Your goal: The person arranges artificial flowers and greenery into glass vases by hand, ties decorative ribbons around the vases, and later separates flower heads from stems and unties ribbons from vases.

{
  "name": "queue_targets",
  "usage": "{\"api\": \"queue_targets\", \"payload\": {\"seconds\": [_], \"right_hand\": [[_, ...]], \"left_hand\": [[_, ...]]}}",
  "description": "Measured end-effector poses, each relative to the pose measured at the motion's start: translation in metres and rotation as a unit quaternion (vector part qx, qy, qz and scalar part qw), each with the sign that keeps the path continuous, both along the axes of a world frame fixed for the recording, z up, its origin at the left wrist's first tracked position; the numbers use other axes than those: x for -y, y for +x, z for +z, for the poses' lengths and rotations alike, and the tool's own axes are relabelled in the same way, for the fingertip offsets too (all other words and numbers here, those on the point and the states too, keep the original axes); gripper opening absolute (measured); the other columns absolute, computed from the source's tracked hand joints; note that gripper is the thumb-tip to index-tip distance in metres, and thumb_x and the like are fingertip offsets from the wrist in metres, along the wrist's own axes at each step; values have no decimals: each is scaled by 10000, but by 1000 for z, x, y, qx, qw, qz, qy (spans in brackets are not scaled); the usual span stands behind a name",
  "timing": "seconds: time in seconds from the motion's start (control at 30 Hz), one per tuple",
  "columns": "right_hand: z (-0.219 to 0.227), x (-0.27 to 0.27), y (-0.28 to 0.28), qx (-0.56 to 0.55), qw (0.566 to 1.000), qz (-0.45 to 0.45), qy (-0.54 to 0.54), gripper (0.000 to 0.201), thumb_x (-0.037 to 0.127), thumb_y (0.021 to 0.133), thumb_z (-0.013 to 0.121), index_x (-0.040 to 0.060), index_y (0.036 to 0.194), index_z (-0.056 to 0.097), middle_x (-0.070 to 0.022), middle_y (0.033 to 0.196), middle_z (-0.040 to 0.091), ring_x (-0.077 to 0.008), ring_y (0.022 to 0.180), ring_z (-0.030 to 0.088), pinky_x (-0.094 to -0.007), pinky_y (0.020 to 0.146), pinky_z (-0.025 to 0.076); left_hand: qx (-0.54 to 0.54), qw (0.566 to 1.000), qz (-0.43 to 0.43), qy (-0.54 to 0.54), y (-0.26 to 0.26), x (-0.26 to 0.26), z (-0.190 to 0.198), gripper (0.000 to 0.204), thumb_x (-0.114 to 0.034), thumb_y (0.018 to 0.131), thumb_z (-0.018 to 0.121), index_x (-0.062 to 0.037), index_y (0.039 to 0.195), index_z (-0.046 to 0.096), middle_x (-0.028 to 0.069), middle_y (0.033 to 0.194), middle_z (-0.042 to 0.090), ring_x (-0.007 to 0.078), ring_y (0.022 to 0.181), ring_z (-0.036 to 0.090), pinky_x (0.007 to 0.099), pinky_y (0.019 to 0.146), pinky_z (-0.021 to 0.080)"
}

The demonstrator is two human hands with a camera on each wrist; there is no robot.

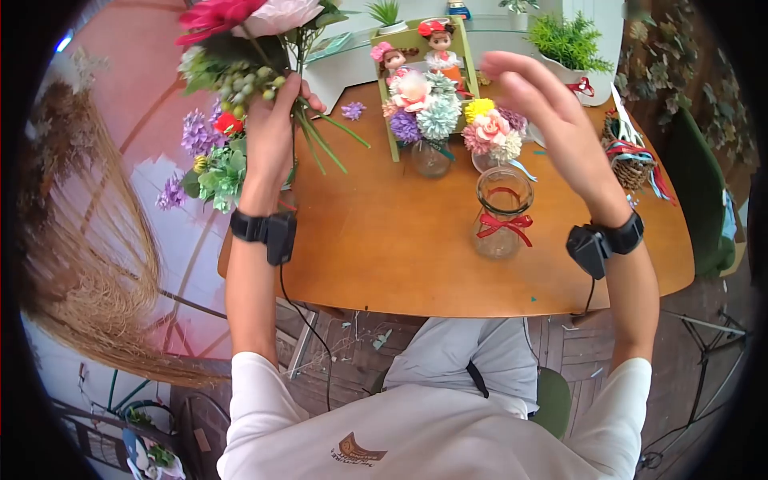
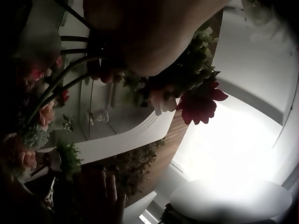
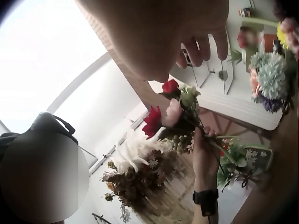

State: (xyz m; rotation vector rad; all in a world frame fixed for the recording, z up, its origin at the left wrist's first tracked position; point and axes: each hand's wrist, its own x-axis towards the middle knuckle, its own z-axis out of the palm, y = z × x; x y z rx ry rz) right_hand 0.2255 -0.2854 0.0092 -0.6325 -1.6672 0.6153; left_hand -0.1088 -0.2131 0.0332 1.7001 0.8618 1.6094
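My left hand [image 1: 270, 132] grips a bunch of artificial flowers [image 1: 280, 18] by its stems, up at the table's left side. A dark pink bloom, a pale pink one and green berries top the bunch, and bare stems [image 1: 316, 144] slant down to the right. In the right wrist view a red rose [image 3: 170, 86] also shows in it. My right hand [image 1: 556, 128] is raised over the table's right part, fingers extended, holding nothing. Below and left of it stands a glass jar [image 1: 500, 240] with a red ribbon bow [image 1: 504, 227] round its neck.
Two small vases of flowers, one bunch with blue and purple blooms [image 1: 438, 118] and one with pink [image 1: 488, 132], stand behind the jar. Behind them, dolls [image 1: 442, 60] sit in a green wooden rack [image 1: 384, 40]. A wicker basket [image 1: 632, 170] is far right; purple flowers [image 1: 200, 132] stand left.
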Motion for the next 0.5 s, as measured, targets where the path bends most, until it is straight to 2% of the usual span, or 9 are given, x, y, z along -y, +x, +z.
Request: {"api": "queue_targets", "payload": {"seconds": [0.07,0.1,0.13,0.2,0.27,0.3,0.5], "right_hand": [[-8,-2,29,-33,998,-8,-61,394,274,1086,458,14,1365,559,-89,1362,591,-180,1283,550,-348,1063,463],[-17,-6,43,-46,997,-22,-66,386,285,1084,466,19,1341,580,-87,1304,623,-171,1220,592,-333,1001,496],[-26,-10,54,-41,997,-18,-63,386,285,1084,466,19,1341,580,-87,1304,623,-171,1220,592,-333,1001,496],[-46,-16,75,-101,984,-72,-131,355,294,1071,502,31,1273,630,-61,1192,674,-134,1071,643,-296,906,517],[-64,-20,89,-102,982,-77,-140,348,299,1070,504,34,1251,639,-48,1153,680,-118,1022,646,-283,874,517],[-72,-22,95,-107,978,-86,-158,342,304,1070,505,37,1229,647,-35,1114,686,-103,974,650,-270,842,516],[-128,-42,111,-124,967,-75,-208,305,280,1060,530,34,1180,665,-23,1043,684,-81,879,633,-230,773,506]], "left_hand": [[-15,999,-6,-31,-11,-26,-8,219,-234,1048,550,-35,957,555,39,829,604,160,771,636,297,725,510],[-30,999,24,-35,-8,-34,-12,220,-230,1044,555,-39,937,568,39,790,614,157,737,634,295,696,502],[-18,999,31,-18,-10,-50,-24,265,-236,1020,567,-14,875,574,59,741,628,157,684,622,293,661,475],[-42,997,56,-46,-21,-84,-51,231,-217,1017,571,-18,900,570,60,762,630,160,666,626,298,621,465],[-25,993,83,-83,-17,-90,-68,189,-194,1018,564,-20,943,567,60,789,630,164,650,633,300,584,456],[-32,990,66,-120,-23,-101,-79,172,-189,1022,557,-24,973,559,56,809,629,167,652,642,301,566,453],[10,954,57,-293,-31,-133,-131,201,-205,1023,559,-31,927,587,54,793,640,180,683,648,298,608,521]]}}
